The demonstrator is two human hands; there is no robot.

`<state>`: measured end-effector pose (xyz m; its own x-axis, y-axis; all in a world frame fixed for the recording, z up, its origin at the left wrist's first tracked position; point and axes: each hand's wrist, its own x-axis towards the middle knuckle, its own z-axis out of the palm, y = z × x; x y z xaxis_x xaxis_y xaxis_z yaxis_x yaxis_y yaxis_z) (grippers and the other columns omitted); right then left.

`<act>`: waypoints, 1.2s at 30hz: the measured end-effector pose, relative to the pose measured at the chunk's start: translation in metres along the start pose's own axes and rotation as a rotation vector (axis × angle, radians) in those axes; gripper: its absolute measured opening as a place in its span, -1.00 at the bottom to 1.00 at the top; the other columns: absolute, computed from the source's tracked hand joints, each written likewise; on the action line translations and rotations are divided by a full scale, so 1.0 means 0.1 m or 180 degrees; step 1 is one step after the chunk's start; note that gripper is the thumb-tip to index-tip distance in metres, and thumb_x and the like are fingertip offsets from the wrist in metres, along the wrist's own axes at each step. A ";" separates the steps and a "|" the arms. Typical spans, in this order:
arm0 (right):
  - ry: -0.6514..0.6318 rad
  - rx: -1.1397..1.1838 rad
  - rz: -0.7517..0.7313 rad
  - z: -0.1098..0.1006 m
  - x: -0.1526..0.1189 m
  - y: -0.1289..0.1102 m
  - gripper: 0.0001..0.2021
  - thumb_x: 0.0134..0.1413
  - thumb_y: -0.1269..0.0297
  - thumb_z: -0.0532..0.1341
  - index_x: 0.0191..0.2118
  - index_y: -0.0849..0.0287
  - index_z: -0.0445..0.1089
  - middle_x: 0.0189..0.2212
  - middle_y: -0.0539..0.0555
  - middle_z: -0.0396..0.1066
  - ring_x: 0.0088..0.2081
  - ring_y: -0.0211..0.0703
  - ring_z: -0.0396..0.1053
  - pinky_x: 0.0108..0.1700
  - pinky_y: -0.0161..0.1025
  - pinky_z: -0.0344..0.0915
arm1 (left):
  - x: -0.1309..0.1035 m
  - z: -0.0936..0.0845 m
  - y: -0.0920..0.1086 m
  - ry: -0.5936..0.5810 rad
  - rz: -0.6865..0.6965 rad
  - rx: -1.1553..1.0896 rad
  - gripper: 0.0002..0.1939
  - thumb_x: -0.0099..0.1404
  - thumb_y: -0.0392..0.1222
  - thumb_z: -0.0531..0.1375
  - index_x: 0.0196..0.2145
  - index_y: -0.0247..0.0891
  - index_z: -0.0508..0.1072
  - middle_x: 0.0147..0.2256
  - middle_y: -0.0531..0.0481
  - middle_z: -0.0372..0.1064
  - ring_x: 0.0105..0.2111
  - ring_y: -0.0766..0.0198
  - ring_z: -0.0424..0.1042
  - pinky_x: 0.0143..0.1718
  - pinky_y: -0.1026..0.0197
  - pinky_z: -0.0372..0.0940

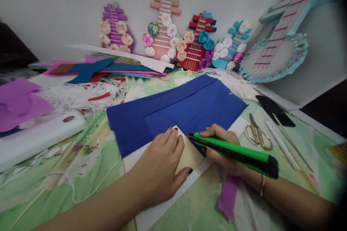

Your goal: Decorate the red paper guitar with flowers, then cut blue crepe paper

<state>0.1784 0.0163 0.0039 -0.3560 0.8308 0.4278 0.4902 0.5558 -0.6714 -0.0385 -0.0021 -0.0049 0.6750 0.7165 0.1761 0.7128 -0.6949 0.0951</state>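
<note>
Tablecloth (pixel 103 166) — left hand (pixel 162 164) on card (pixel 190 151)

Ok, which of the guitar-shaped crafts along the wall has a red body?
The third guitar from the left, between the peach one and the small blue one; no other body in the row is red.

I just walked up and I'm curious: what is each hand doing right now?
Left hand: open, spread flat on a pale yellow piece.
Right hand: closed around a green and black tool.
</note>
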 end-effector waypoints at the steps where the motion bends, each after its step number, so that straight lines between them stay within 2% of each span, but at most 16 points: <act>1: -0.0018 0.0001 0.0004 0.00 0.00 0.00 -0.88 -0.03 0.22 0.16 -0.34 0.12 0.31 -0.49 -0.02 0.43 -0.50 -0.20 0.36 -0.47 -0.29 0.21 | 0.00 0.00 0.00 -0.0002 -0.0002 0.0006 -0.31 0.35 0.09 0.00 0.18 -0.60 0.24 0.18 -0.54 0.16 0.20 -0.28 0.15 0.12 -0.22 0.19; 7: -0.0014 0.0050 0.0004 0.00 -0.01 0.00 -0.89 -0.04 0.26 0.16 -0.34 0.12 0.30 -0.50 -0.04 0.41 -0.52 -0.22 0.33 -0.48 -0.30 0.20 | 0.00 0.01 0.00 0.0036 0.0039 -0.0018 -0.32 0.35 0.07 0.01 0.17 -0.61 0.24 0.17 -0.57 0.16 0.19 -0.31 0.16 0.11 -0.24 0.20; 15: -0.0026 0.0065 -0.0035 -0.01 -0.03 -0.01 -0.92 -0.03 0.29 0.15 -0.34 0.12 0.30 -0.52 -0.04 0.39 -0.51 -0.22 0.31 -0.47 -0.28 0.19 | 0.00 -0.01 0.00 0.0042 0.0073 -0.0015 -0.40 0.34 0.04 0.04 0.15 -0.50 0.27 0.17 -0.57 0.15 0.19 -0.31 0.16 0.08 -0.25 0.22; 24: 0.0012 0.0124 -0.0150 0.00 -0.04 -0.01 -0.91 -0.04 0.29 0.14 -0.34 0.12 0.29 -0.50 -0.04 0.39 -0.51 -0.23 0.31 -0.47 -0.30 0.19 | -0.01 0.00 0.00 0.0102 0.0096 -0.0015 -0.42 0.34 0.02 0.06 0.14 -0.48 0.29 0.16 -0.57 0.17 0.19 -0.31 0.17 0.07 -0.24 0.23; 28: -0.0091 0.0192 -0.0032 -0.03 -0.05 -0.03 -0.91 0.00 0.26 0.15 -0.34 0.13 0.30 -0.52 -0.05 0.37 -0.54 -0.26 0.27 -0.49 -0.33 0.17 | 0.00 -0.01 0.00 0.0123 0.0085 -0.0006 -0.43 0.34 0.02 0.05 0.15 -0.47 0.29 0.16 -0.56 0.18 0.18 -0.30 0.18 0.07 -0.23 0.23; 33: -0.0215 0.0177 0.0026 -0.06 -0.07 -0.02 -0.87 0.03 0.22 0.17 -0.30 0.14 0.32 -0.46 -0.02 0.41 -0.49 -0.25 0.33 -0.47 -0.34 0.20 | 0.00 -0.01 0.00 0.0082 0.0065 0.0021 -0.41 0.34 0.05 0.04 0.15 -0.46 0.29 0.16 -0.56 0.18 0.18 -0.29 0.18 0.08 -0.22 0.23; 36: -0.0156 0.0073 0.0048 -0.07 -0.09 -0.04 -0.88 0.01 0.25 0.16 -0.31 0.14 0.32 -0.47 -0.01 0.44 -0.51 -0.25 0.36 -0.49 -0.36 0.22 | 0.00 -0.01 0.00 0.0059 0.0056 0.0023 -0.42 0.34 0.04 0.04 0.16 -0.46 0.28 0.15 -0.56 0.19 0.19 -0.30 0.17 0.08 -0.23 0.23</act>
<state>0.1852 0.0073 0.0068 -0.3876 0.8363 0.3877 0.4777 0.5419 -0.6914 -0.0385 -0.0023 -0.0038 0.6839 0.7028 0.1957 0.7022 -0.7069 0.0849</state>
